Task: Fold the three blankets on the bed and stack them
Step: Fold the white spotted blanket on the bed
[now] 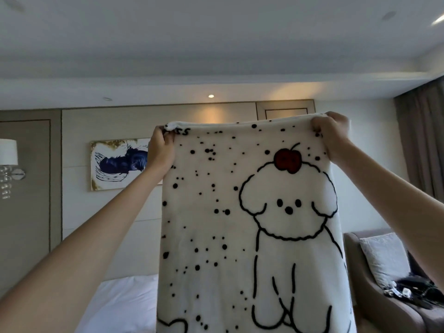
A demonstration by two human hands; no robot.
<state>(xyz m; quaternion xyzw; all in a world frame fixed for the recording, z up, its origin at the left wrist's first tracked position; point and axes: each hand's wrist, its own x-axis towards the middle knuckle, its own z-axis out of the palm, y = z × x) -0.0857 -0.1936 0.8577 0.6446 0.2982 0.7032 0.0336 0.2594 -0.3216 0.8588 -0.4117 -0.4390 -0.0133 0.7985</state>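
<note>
1. The white blanket (240, 212), printed with a black-outlined dog and black dots, hangs upright in front of me, above the bed (120, 304).
2. My left hand (161, 150) pinches its top left corner; my right hand (332, 134) grips the top right corner.
3. Behind it are a painting (117, 164) on the wall, a wall lamp (8, 152) at left, and an armchair (384, 272) with a cushion (382, 255) at right.

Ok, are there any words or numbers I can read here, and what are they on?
"ss": black letters on the blanket, at its top edge beside the left hand. The rest of the word is hidden by the folded corner and the fingers.
White bits on the armchair: too small to read.
</note>
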